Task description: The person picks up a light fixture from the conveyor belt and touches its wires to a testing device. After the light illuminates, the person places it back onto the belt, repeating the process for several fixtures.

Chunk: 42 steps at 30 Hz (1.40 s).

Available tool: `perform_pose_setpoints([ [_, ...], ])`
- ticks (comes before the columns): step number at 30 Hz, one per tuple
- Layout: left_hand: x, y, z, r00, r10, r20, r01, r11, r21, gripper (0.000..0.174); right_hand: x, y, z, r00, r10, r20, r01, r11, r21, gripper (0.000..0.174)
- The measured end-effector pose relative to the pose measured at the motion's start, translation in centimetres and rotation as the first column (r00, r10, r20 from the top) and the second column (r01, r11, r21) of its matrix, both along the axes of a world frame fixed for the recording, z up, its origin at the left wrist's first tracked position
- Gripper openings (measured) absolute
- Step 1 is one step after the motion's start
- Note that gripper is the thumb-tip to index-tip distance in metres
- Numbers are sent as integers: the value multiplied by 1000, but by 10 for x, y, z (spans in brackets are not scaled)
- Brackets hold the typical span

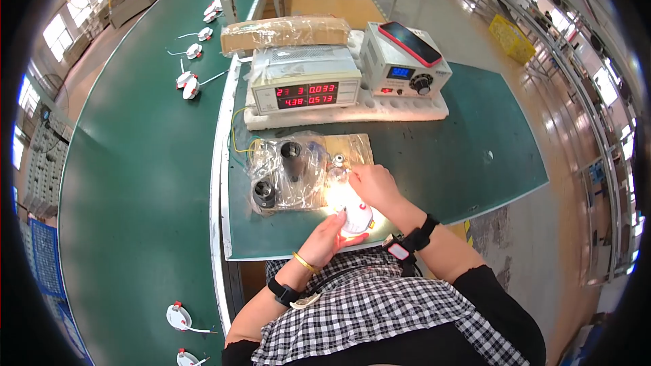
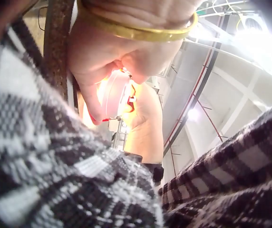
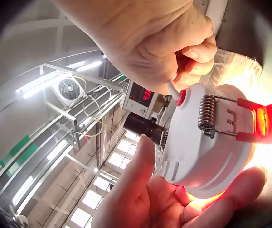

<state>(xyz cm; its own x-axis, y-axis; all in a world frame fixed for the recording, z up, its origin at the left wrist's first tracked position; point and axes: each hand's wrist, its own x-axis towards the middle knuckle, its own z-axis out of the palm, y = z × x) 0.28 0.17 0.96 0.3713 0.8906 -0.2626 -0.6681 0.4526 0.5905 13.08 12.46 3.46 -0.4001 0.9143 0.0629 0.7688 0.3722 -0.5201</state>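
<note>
A white recessed downlight point(image 3: 207, 137) glows brightly, its face turned away in the right wrist view. Coil springs and red clips sit on its sides. My left hand point(image 1: 322, 240) holds its round body, thumb on one side and fingers on the other. Out of a red grommet comes a white cord point(image 3: 174, 91), and the curled fingers of my right hand point(image 1: 377, 188) grip it. The cord's far end is hidden by that hand. Just beyond the hands lies a plastic-wrapped board point(image 1: 352, 146) bearing two black cylinders point(image 1: 291, 156).
Behind the board, a meter point(image 1: 308, 95) with red digits and a power unit point(image 1: 407, 71) stand on white foam. A phone point(image 1: 410, 43) lies on the unit, a long taped box point(image 1: 285, 32) on the meter. Several downlights point(image 1: 180, 316) lie along the green belt point(image 1: 142, 217) at left.
</note>
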Motion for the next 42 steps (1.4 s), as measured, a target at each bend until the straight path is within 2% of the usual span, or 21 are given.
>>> perform_pose_setpoints([
  [12,-1,0,-5,1000,-10,-7,10,999,-35,45,1,1,-1,1000,11,10,-11,999,-47,28],
  [14,-1,-3,2,992,-19,-124,22,1000,19,44,1,0,-4,1000,-11,15,11,999,-35,27],
  [16,-6,-8,-16,986,-48,-157,48,999,-8,41,-1,-2,-2,996,48,-72,-51,998,-36,26],
  [18,-30,-22,3,942,-57,-331,67,998,21,39,-2,-10,12,954,114,-278,-155,979,-130,26],
  [19,-49,-31,15,923,-9,-384,28,999,45,40,-2,-15,22,948,143,-282,-183,976,-121,26],
  [21,-103,-58,30,866,117,-486,-83,992,92,41,-1,-24,40,895,76,-440,-208,943,-261,26],
  [22,-132,-75,35,823,197,-532,-157,980,120,42,3,-25,41,891,97,-444,-227,941,-250,26],
  [24,-190,-109,58,605,273,-748,-322,943,84,43,12,-25,39,883,69,-465,-212,941,-263,26],
  [26,-254,-140,54,366,112,-924,-288,958,2,40,22,-23,38,890,73,-450,-203,948,-247,25],
  [27,-267,-143,68,72,-82,-994,-307,946,-100,38,26,-23,37,900,59,-431,-179,953,-243,24],
  [28,-277,-141,83,-221,-279,-934,-358,915,-189,36,28,-22,37,897,73,-435,-189,955,-230,24],
  [29,-288,-133,81,-223,-271,-937,-367,913,-176,36,30,-21,37,893,41,-449,-170,953,-251,23],
  [30,-300,-121,74,-480,-111,-870,-353,932,76,34,32,-21,36,886,8,-463,-152,950,-274,21],
  [31,-313,-106,69,-703,38,-710,-271,909,316,33,33,-18,35,883,20,-470,-160,952,-261,21],
  [33,-319,-43,71,-631,329,-703,-158,832,532,33,37,-13,32,898,-51,-437,-89,951,-295,20],
  [35,-344,28,39,-677,467,-569,14,781,624,34,39,-6,29,888,-54,-457,-84,957,-276,19],
  [38,-364,122,14,-673,470,-571,17,781,624,37,44,2,25,876,-97,-472,-39,962,-271,18],
  [40,-371,168,9,-715,364,-597,-11,848,529,39,48,6,29,879,-152,-452,5,951,-310,19],
  [41,-374,185,7,-711,382,-591,5,842,539,39,50,8,28,875,-162,-457,20,954,-299,19],
  [42,-377,198,5,-738,325,-592,3,878,479,40,53,8,27,878,-163,-450,31,958,-286,19],
])
